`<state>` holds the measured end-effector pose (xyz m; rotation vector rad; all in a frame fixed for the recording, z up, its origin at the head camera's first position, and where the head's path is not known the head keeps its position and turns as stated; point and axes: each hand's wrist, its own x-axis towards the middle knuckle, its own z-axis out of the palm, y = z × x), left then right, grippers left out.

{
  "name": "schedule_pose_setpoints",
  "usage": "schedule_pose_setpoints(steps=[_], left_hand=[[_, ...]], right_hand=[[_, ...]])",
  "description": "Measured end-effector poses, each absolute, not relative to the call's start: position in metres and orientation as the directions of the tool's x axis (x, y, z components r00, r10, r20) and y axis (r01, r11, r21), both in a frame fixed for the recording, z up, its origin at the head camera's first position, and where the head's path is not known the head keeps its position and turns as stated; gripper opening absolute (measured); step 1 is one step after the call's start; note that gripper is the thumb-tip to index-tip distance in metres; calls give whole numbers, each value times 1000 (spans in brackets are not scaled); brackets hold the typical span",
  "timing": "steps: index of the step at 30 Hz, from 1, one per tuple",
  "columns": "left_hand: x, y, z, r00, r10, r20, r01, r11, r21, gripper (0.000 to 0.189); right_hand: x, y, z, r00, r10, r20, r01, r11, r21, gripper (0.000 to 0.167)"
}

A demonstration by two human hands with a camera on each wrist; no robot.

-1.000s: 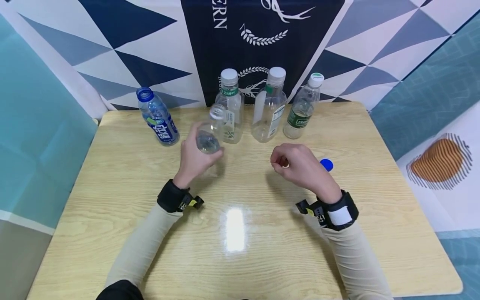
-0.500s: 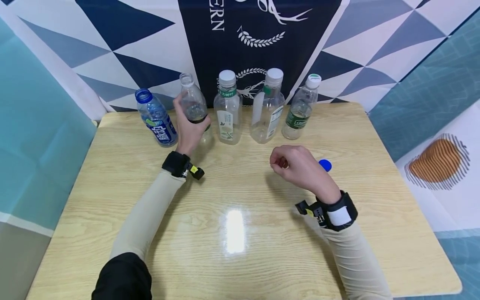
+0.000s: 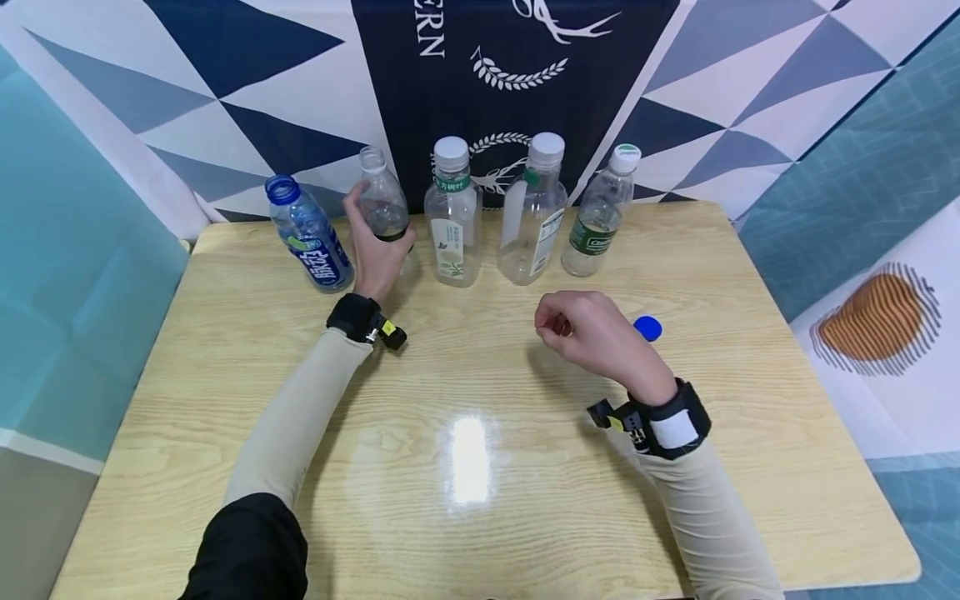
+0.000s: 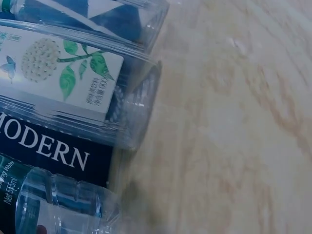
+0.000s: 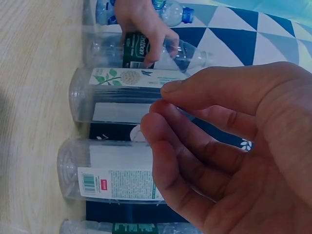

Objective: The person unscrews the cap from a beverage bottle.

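Note:
My left hand [image 3: 381, 254] grips a clear plastic water bottle [image 3: 384, 200] with a dark green label and no cap. The bottle stands upright on the table at the back left. The label shows between my fingers in the right wrist view, and the bottle's base [image 4: 92, 204] is in the left wrist view. My right hand [image 3: 592, 333] hovers above the table's middle right. Its fingers are loosely curled, the thumb close to the index finger, and nothing shows between them. A blue bottle cap [image 3: 648, 327] lies on the table just beyond its wrist side.
A blue-labelled bottle [image 3: 315, 242] without a cap stands left of my left hand. To the right are two large clear bottles [image 3: 453, 225] with white caps and a smaller green-labelled bottle [image 3: 596, 221]. Behind them hangs a patterned cloth [image 3: 517, 50] at the table's back edge.
My left hand has carried the uncapped bottle leftward and back, and it now stands between the blue-labelled bottle and the large clear one. My right hand has stayed nearly in place.

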<state>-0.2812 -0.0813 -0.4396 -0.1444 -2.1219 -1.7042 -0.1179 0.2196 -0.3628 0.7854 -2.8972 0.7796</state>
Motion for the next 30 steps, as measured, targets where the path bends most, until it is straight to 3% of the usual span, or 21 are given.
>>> schedule_pose_setpoints(steps=[12, 20, 24, 30], left_hand=[[-263, -77, -422, -921, -167, 352, 321, 187, 929, 87], [-262, -87, -444, -883, -144, 446, 400, 267, 877, 108], [-241, -83, -434, -802, -123, 585, 516, 351, 781, 105], [-206, -64, -423, -588, -186, 787, 656, 459, 599, 81]], right_hand=[[-119, 217, -359, -880, -455, 134, -462, 756, -464, 5], [-119, 216, -360, -877, -463, 128, -466, 754, -464, 5], [-118, 217, -360, -880, -460, 120, -459, 756, -467, 5], [-116, 219, -361, -879, -455, 139, -465, 755, -462, 4]])
